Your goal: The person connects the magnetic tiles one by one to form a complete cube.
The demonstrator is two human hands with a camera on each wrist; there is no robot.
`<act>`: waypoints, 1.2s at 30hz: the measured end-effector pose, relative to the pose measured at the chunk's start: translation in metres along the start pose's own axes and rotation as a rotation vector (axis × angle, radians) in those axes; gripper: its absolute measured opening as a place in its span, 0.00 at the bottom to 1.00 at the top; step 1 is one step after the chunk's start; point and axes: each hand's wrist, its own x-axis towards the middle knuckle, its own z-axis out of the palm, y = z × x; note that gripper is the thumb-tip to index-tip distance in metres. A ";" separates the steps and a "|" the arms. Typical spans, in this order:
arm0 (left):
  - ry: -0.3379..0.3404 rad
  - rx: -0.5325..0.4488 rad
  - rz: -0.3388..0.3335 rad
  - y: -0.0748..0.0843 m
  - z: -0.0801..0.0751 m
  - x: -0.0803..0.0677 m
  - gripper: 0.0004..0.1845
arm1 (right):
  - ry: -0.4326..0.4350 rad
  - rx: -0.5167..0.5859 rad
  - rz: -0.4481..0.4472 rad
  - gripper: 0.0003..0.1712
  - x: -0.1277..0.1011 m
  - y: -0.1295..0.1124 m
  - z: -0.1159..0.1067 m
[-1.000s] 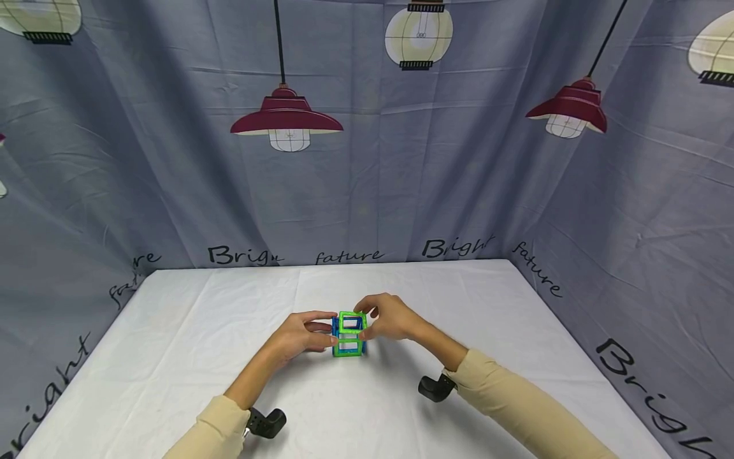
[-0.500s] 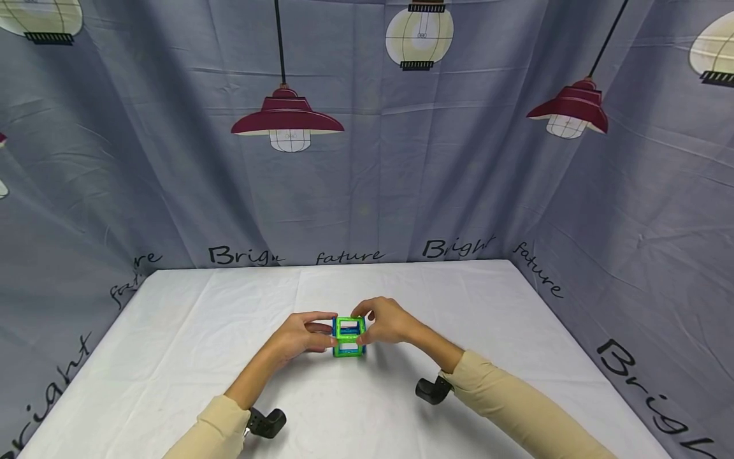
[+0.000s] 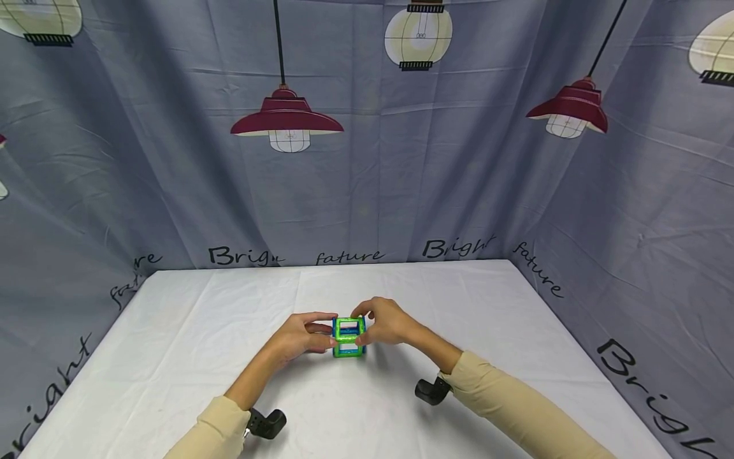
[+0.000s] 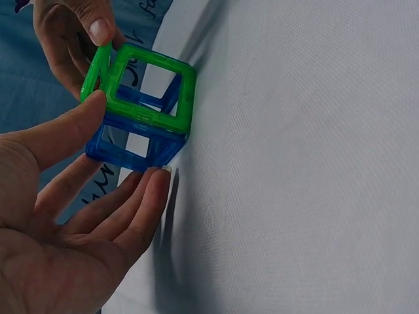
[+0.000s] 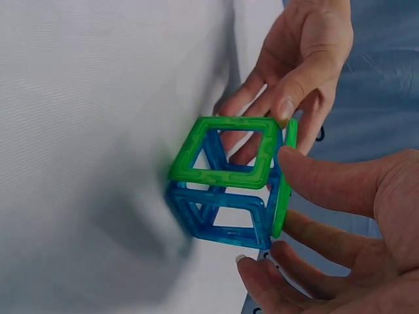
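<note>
A cube of open-framed magnetic tiles stands on the white table between both hands. A green square tile forms its front face, and blue tiles make up the sides. Another green square tile lies across the top; a narrow wedge-shaped gap shows under it in the left wrist view. My left hand holds the cube's left side, its thumb at the upper front edge and fingertips against the blue side. With thumb and fingers, my right hand pinches the top green tile by its right part.
A white cloth covers the table. Grey-blue curtains printed with lamps and lettering hang behind it and on both sides. Each wrist carries a black camera.
The right hand has brought the top green tile down and slightly left, from tilted to nearly flat over the cube. The left hand has kept its place. Little differs over the last half second.
</note>
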 end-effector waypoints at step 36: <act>0.050 0.048 0.010 -0.006 0.003 0.003 0.33 | 0.137 0.177 -0.004 0.34 -0.004 0.013 0.015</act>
